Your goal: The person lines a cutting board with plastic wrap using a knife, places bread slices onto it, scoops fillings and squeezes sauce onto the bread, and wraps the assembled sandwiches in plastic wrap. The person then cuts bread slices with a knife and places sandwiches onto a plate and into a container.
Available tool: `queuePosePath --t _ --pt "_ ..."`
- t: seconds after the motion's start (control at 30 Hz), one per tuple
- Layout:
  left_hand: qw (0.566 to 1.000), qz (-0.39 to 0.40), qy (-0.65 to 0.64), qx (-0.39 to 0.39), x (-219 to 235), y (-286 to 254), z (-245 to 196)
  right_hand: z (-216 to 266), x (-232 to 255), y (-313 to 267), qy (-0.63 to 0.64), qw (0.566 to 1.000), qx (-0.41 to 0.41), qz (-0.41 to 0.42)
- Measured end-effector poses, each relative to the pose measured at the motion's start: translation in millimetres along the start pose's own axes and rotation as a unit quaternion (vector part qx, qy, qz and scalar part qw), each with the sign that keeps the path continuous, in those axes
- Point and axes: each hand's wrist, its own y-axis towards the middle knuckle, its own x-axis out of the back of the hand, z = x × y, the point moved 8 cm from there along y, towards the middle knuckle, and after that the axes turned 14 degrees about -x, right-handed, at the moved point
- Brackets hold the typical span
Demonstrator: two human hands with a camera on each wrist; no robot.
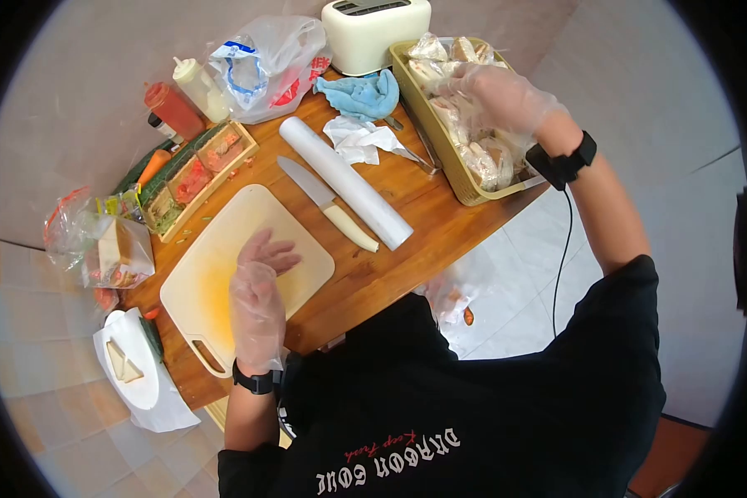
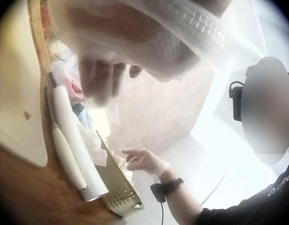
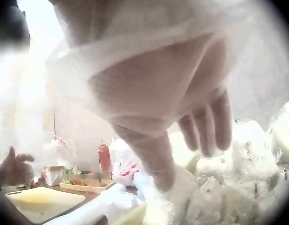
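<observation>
My gloved right hand (image 1: 510, 100) is over the yellow-green basket (image 1: 473, 192) at the table's right end. Wrapped sandwiches (image 1: 485, 166) fill that basket. In the right wrist view, the fingers (image 3: 222, 122) point down, relaxed and spread from the thumb, right at the clear-wrapped sandwiches (image 3: 207, 201); nothing shows in their grasp. Also gloved, my left hand (image 1: 257, 303) hovers over the cream cutting board (image 1: 187, 290), its fingers loose and holding nothing. An orange-yellow stain marks the board. Beside it lie a knife (image 1: 349, 228) with a cream handle and a long white roll (image 1: 349, 183).
Behind the roll are crumpled white paper (image 1: 361, 141), a blue cloth (image 1: 361, 95) and a toaster (image 1: 378, 35). A wooden tray (image 1: 247, 143) of fillings, a red sauce bottle (image 1: 174, 109) and bagged bread (image 1: 120, 253) line the far left. Bread triangles rest on a white plate (image 1: 145, 390).
</observation>
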Motion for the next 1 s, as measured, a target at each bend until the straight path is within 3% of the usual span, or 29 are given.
queuePosePath --t 0.1,0.33,0.43,0.5,0.6,0.73,0.8,1.0 --pt "1.0 -0.01 -0.021 -0.001 1.6 -1.3 2.2 -0.5 -19.4 7.1 0.074 0.995 -0.029 0.065" --pt "0.998 0.004 0.066 0.022 -0.7 -3.3 -0.9 1.1 -27.1 6.2 0.008 0.998 -0.001 0.062" --pt "0.997 0.01 0.071 0.023 1.6 -4.4 1.0 3.0 -19.0 0.2 0.021 0.998 -0.027 0.058" --pt "0.998 0.008 0.063 0.022 1.9 -5.5 0.9 -16.2 -26.1 -3.0 0.158 0.976 -0.113 0.097" --pt "0.996 0.015 0.077 0.034 1.5 -6.1 1.5 -11.9 -28.5 -3.5 0.169 0.972 -0.128 0.096" --pt "0.997 0.018 0.072 0.023 -0.2 -5.4 -3.4 -15.6 -38.1 0.7 0.143 0.989 -0.039 0.008" --pt "0.997 0.02 0.071 0.019 -0.1 -5.6 -3.9 -14.1 -35.0 -4.6 0.163 0.97 -0.147 0.1" --pt "0.995 0.037 0.095 -0.011 8.4 -10.4 -4.6 -13.0 -36.3 -11.0 0.146 0.978 -0.103 0.107"
